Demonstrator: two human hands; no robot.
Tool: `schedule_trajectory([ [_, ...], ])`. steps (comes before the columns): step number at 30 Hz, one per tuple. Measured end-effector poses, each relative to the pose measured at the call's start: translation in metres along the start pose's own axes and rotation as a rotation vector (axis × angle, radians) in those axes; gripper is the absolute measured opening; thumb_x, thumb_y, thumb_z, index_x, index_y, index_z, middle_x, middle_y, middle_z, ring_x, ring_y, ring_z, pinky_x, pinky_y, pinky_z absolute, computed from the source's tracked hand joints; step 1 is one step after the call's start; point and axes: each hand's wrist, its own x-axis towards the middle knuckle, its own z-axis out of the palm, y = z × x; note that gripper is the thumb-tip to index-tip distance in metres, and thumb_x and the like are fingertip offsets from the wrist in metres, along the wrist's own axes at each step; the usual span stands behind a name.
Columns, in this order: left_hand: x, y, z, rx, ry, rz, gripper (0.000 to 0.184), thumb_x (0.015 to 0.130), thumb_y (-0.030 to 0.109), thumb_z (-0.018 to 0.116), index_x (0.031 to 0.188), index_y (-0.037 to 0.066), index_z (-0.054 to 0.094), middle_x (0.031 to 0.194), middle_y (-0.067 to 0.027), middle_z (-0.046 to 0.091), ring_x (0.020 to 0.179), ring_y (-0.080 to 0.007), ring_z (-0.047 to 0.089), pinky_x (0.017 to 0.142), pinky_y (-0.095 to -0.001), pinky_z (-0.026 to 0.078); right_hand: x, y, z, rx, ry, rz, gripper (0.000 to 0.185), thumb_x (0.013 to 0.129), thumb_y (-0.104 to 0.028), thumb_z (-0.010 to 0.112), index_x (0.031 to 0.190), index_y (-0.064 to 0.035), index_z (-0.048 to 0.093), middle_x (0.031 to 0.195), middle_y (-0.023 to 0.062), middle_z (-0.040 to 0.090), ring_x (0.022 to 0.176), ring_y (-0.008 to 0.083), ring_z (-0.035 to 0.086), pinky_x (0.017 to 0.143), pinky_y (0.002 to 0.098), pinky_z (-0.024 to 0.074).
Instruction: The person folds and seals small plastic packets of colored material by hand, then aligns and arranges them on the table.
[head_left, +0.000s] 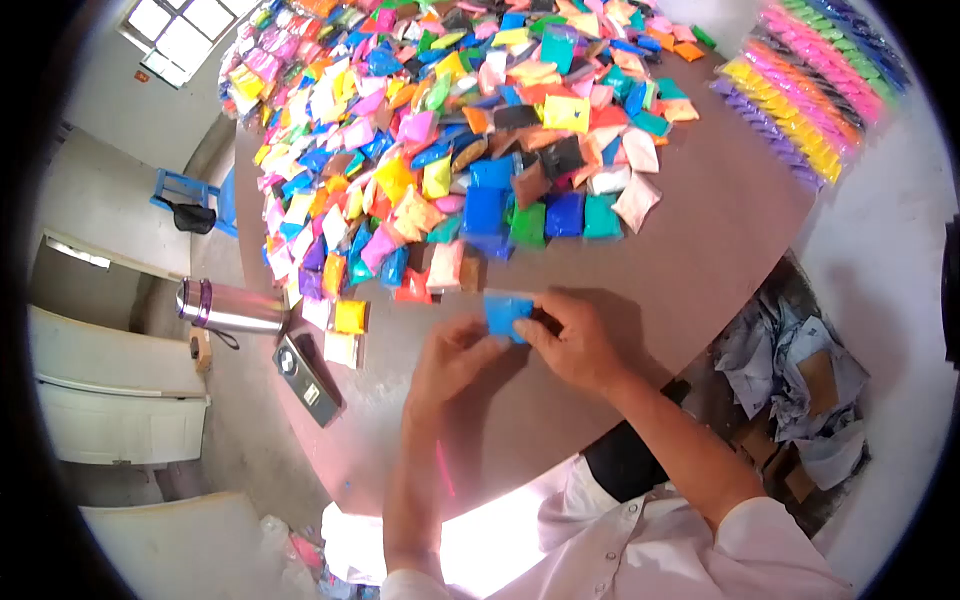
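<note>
Blue packet (pixel 506 314) is above the table (pixel 700 270), near the many coloured packets (pixel 485 212). Right hand (pixel 578 342) has its grip clamped on it; left hand (pixel 452 358) is at its edge, grip unclear.

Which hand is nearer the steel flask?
Left. The left hand is right of the flask, at the left edge of the blue packet; the right hand is farther, at the packet's right edge.

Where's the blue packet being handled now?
Near the head view's centre, the blue packet is held between the left hand and right hand, below the packet pile.
</note>
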Motion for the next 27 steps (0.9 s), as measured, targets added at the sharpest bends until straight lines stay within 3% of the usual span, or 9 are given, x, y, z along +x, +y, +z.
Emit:
schedule_trajectory([
  [1, 0.0, -0.001, -0.001, 0.001, 0.011, -0.027, 0.031, 0.092, 0.007, 0.079, 0.12, -0.001, 0.07, 0.106, -0.0043, 0.074, 0.098, -0.0112, 0.067, 0.089, -0.0283, 0.055, -0.002, 0.001, 0.0, 0.027, -0.012, 0.036, 0.029, 0.09, -0.013, 0.074, 0.116, -0.0009, 0.069, 0.097, 0.0202, 0.071, 0.086, 0.0319, 0.071, 0.078, 0.0392, 0.0551],
  [3, 0.004, -0.004, -0.012, 0.037, -0.063, -0.022, 0.032, 0.095, 0.016, 0.077, 0.121, -0.001, 0.07, 0.11, -0.0049, 0.073, 0.1, -0.0127, 0.067, 0.089, -0.0291, 0.055, -0.004, 0.002, 0.001, 0.035, 0.003, 0.048, 0.029, 0.09, -0.014, 0.074, 0.116, -0.001, 0.069, 0.096, 0.02, 0.071, 0.084, 0.0315, 0.071, 0.076, 0.0393, 0.055],
  [9, 0.001, 0.012, -0.021, 0.075, 0.127, 0.046, 0.046, 0.1, 0.038, 0.069, 0.123, -0.001, 0.069, 0.111, -0.0072, 0.073, 0.098, -0.014, 0.067, 0.086, -0.0293, 0.055, -0.005, 0.002, -0.001, 0.029, -0.002, 0.004, 0.026, 0.089, -0.014, 0.074, 0.112, -0.0024, 0.07, 0.091, 0.0203, 0.071, 0.078, 0.0322, 0.071, 0.068, 0.0392, 0.0535],
  [15, -0.04, 0.014, 0.009, 0.169, 0.258, 0.059, 0.039, 0.1, 0.029, 0.072, 0.124, -0.001, 0.069, 0.109, -0.0063, 0.073, 0.092, -0.0105, 0.066, 0.075, -0.0258, 0.053, -0.006, 0.001, -0.005, -0.016, -0.057, -0.094, 0.026, 0.088, -0.018, 0.072, 0.111, -0.0055, 0.071, 0.088, 0.0202, 0.071, 0.077, 0.0341, 0.07, 0.067, 0.0406, 0.0533],
  [21, -0.093, -0.011, 0.042, 0.098, 0.469, 0.058, 0.02, 0.098, 0.015, 0.074, 0.108, -0.002, 0.07, 0.087, -0.0008, 0.069, 0.077, -0.0066, 0.061, 0.069, -0.0209, 0.047, -0.034, -0.017, -0.016, -0.133, -0.361, -0.114, 0.024, 0.087, -0.021, 0.07, 0.105, -0.0059, 0.071, 0.087, 0.02, 0.071, 0.08, 0.0404, 0.068, 0.071, 0.0447, 0.0541],
  [23, -0.111, -0.014, 0.05, 0.037, 0.533, 0.033, 0.017, 0.097, 0.015, 0.075, 0.101, -0.001, 0.07, 0.081, 0.0005, 0.066, 0.072, -0.0057, 0.058, 0.067, -0.0197, 0.045, -0.046, -0.026, -0.015, -0.128, -0.335, -0.162, 0.028, 0.086, -0.024, 0.072, 0.107, -0.0058, 0.071, 0.087, 0.0192, 0.071, 0.08, 0.0395, 0.069, 0.072, 0.0452, 0.0545],
  [25, -0.126, -0.021, 0.047, 0.037, 0.565, -0.048, 0.016, 0.097, 0.015, 0.074, 0.1, -0.001, 0.07, 0.082, -0.0001, 0.067, 0.073, -0.0059, 0.058, 0.067, -0.0199, 0.046, -0.055, -0.021, -0.01, -0.12, -0.27, -0.174, 0.026, 0.087, -0.015, 0.075, 0.109, -0.0025, 0.071, 0.084, 0.0122, 0.072, 0.071, 0.0257, 0.069, 0.067, 0.0363, 0.0552],
  [27, -0.133, -0.023, 0.044, 0.121, 0.592, -0.058, 0.017, 0.097, 0.016, 0.074, 0.1, -0.001, 0.071, 0.081, -0.0007, 0.067, 0.071, -0.0063, 0.058, 0.065, -0.0204, 0.046, -0.058, -0.015, -0.01, -0.122, -0.237, -0.212, 0.026, 0.087, -0.012, 0.074, 0.11, -0.0022, 0.07, 0.085, 0.0121, 0.072, 0.073, 0.0264, 0.07, 0.068, 0.0368, 0.0556],
])
